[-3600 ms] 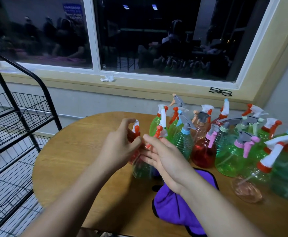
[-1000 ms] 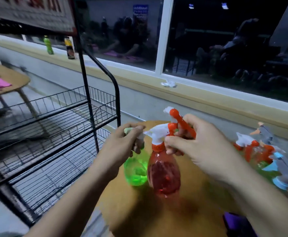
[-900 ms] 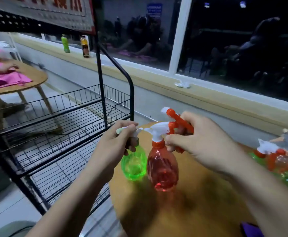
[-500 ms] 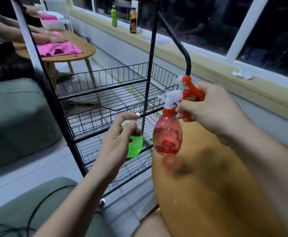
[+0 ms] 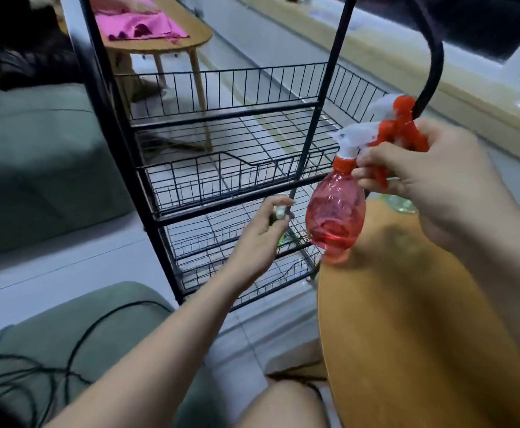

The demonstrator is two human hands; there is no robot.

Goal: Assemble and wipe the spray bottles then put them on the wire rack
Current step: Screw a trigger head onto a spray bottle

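Red plastic bottle (image 5: 334,216) hung beside the wire rack (image 5: 237,180), the right hand (image 5: 431,177) gripping its trigger head; light and empty-looking, best held there. Left hand (image 5: 262,239) clasped a mostly hidden green bottle (image 5: 65,212).

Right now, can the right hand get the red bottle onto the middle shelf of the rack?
Probably yes. The right hand holds the red bottle in the air beside the rack, whose middle shelf looks bare. An upright post stands close by, so it may need to go around.
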